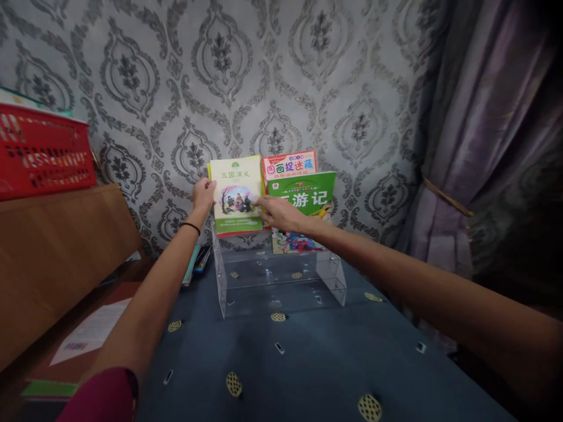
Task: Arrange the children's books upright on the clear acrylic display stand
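A pale book with a green lower band [237, 190] stands upright at the upper left of a clear acrylic rack [279, 284]. My left hand [203, 194] grips its left edge, fingers closed. At its right edge, my right hand [281, 214] has its fingers bent against the cover. Yellow and red edges of another book show behind it. To the right, a green book [303, 190] leans on the rack, partly covered by my right hand and forearm. Behind that one rises a red-and-white book [290, 164].
A red plastic basket [44, 155] sits on a brown wooden surface [65, 252] at the left. Several books or folders [196, 264] lie left of the rack. Papers [92, 331] rest lower left. Dark blue patterned cloth [308, 363] covers the table. A curtain [466, 152] hangs at right.
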`<state>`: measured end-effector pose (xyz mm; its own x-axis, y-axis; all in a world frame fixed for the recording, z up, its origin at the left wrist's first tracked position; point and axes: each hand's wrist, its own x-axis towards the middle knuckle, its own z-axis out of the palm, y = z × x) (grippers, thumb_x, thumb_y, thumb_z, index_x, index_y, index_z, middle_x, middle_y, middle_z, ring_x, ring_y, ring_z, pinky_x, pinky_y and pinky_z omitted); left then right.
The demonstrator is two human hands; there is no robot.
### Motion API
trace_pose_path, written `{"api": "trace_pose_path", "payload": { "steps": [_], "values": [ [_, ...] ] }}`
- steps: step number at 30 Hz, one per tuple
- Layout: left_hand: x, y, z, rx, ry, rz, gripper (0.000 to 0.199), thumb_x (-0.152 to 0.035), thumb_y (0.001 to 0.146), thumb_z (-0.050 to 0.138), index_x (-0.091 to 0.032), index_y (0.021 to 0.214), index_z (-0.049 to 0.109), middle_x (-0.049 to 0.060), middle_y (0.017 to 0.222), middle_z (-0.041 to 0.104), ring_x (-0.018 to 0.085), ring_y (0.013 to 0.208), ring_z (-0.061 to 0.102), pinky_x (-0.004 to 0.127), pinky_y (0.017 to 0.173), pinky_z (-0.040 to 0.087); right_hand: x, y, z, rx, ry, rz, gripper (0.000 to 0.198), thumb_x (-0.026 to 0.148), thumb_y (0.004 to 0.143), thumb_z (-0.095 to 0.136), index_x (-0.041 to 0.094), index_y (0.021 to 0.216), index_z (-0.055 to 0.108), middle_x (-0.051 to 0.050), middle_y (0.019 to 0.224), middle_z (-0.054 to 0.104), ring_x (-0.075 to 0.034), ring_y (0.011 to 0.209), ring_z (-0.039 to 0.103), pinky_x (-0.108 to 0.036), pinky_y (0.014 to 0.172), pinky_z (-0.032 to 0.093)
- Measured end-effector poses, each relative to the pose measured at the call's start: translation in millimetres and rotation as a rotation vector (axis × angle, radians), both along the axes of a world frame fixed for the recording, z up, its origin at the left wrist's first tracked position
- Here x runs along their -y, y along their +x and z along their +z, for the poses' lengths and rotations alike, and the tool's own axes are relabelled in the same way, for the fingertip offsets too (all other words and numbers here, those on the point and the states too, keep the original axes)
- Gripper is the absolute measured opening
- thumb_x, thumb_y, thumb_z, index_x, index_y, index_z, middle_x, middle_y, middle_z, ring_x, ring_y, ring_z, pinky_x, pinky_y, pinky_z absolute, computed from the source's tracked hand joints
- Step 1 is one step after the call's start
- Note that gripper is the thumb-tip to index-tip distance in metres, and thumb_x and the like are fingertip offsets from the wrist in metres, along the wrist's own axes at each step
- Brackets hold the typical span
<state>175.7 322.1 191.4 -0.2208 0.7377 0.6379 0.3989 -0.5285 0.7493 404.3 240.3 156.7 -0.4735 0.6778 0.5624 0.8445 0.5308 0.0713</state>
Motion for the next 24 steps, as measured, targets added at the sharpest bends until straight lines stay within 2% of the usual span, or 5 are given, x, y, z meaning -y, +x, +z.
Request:
{"api": "trace_pose_path", "payload": {
  "steps": [7,16,20,24],
  "values": [
    [2,-3,-2.8,-0.131,0.023,0.089,0.026,-0.027,0.084,0.056,-0.021,0.063,0.043,-0.004,0.061,0.044,0.012,0.055,0.042,0.023,0.053,0.033,5,0,-4,0.018,-0.018,-0.013,0.028,0.017,0.094,0.054,0.015,0.120,0.065,-0.015,0.122,0.069,-0.027,0.105,0.067,-0.037,0.090,0.051],
    [16,-9,-8.2,-0.250,0.013,0.130,0.024,-0.029,0.090,0.050,-0.022,0.068,0.042,-0.003,0.064,0.046,0.014,0.055,0.051,0.023,0.051,0.036,8,-5,-10,0.046,-0.050,-0.022,0.028,0.017,0.094,0.053,0.016,0.120,0.064,-0.015,0.123,0.068,-0.027,0.109,0.066,-0.035,0.089,0.051],
    [19,-11,-9.7,-0.315,0.023,0.155,0.029,-0.030,0.092,0.049,-0.023,0.066,0.038,-0.002,0.063,0.047,0.016,0.060,0.053,0.025,0.056,0.039,6,-6,-13,0.018,-0.058,-0.007,0.022,0.015,0.092,0.056,0.017,0.112,0.066,-0.014,0.118,0.070,-0.028,0.107,0.066,-0.036,0.088,0.051],
    [19,-14,-13.6,-0.360,0.017,0.199,0.026,-0.028,0.092,0.048,-0.023,0.068,0.041,0.002,0.069,0.056,0.019,0.069,0.059,0.029,0.064,0.044,8,-6,-14,0.018,-0.051,-0.017,0.022,0.016,0.093,0.056,0.017,0.112,0.066,-0.014,0.116,0.070,-0.027,0.106,0.067,-0.035,0.088,0.051]
  ]
}}
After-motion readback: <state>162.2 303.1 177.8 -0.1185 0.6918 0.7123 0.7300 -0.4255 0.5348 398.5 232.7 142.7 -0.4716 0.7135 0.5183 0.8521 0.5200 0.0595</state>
